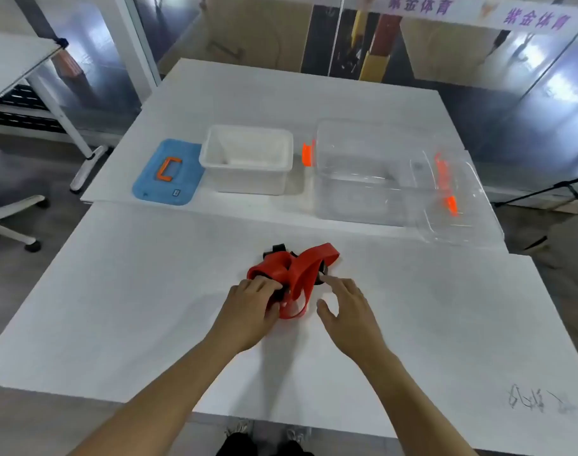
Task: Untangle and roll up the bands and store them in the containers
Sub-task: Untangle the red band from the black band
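Note:
A tangle of a red band (297,271) and a black band (278,249) lies on the white table (149,291) just beyond my hands. My left hand (253,307) grips the near left part of the tangle, with its fingers curled over the red band. To the right of the tangle is my right hand (345,307), its fingers spread and relaxed; its fingertips reach the right edge of the tangle. Farther back stand a white bin (248,159) and a clear container (363,172) with orange latches.
A blue lid (169,174) with an orange handle lies left of the white bin. A clear lid (452,199) leans against the right side of the clear container. Another table and a chair base stand off to the left.

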